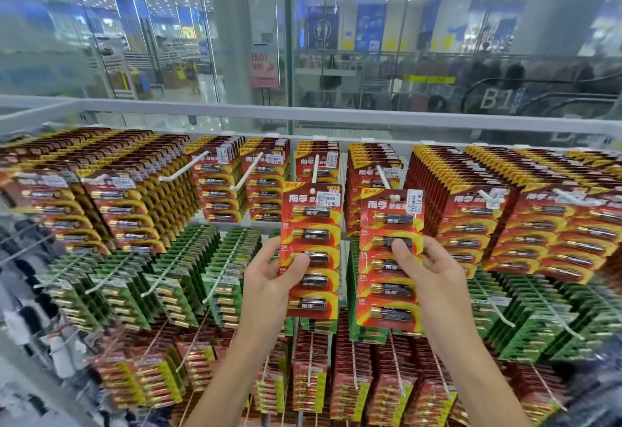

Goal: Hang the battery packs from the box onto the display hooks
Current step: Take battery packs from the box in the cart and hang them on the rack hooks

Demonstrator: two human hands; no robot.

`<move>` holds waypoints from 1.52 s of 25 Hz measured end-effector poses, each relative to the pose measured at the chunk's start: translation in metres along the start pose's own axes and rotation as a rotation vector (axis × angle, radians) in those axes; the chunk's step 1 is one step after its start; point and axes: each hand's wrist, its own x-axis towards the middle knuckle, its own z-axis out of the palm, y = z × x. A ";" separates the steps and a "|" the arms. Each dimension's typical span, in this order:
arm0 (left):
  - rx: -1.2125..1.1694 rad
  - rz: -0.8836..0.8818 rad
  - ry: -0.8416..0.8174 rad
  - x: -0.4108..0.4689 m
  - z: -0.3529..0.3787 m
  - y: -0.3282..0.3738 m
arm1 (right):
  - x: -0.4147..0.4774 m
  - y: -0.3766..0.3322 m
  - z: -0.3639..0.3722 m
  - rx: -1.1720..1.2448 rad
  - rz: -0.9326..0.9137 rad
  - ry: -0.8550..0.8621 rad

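Glass walls (101, 39) close off the room behind a white metal rack (303, 118), with a blurred shopping hall beyond. Flat, glossy cardboard battery packs hang on thin white hooks (185, 167) in three tiers: red and yellow on top, green packs (188, 258) in the middle, red below. Two hands are raised, holding one pack each. The left hand (269, 282) pinches the left pack (319, 234), thumb on the front, fingers behind. The right hand (427, 271) pinches the right pack (390, 292) likewise. Each card carries five batteries under clear blisters, its top hole at a hook's tip.
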 end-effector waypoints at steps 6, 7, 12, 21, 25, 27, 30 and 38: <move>0.053 -0.042 0.034 0.037 0.008 -0.007 | 0.018 0.000 0.008 -0.054 -0.012 0.032; 0.061 -0.052 0.042 0.046 0.009 -0.010 | 0.024 0.003 0.008 -0.042 -0.013 0.039; 0.074 -0.085 0.065 0.086 0.010 -0.029 | 0.052 0.010 0.012 -0.095 -0.030 0.051; 0.115 -0.072 0.111 0.131 0.020 -0.043 | 0.097 0.026 0.013 -0.101 -0.042 0.115; 0.141 -0.087 0.108 0.144 0.025 -0.047 | 0.112 0.036 0.014 -0.103 -0.030 0.131; 0.176 -0.083 0.123 0.147 0.027 -0.049 | 0.116 0.039 0.014 -0.116 -0.026 0.124; 0.216 -0.075 0.173 0.147 0.028 -0.051 | 0.119 0.043 0.012 -0.131 0.002 0.130; 0.398 0.034 0.264 0.118 0.023 -0.044 | 0.104 0.055 0.003 -0.195 0.034 0.164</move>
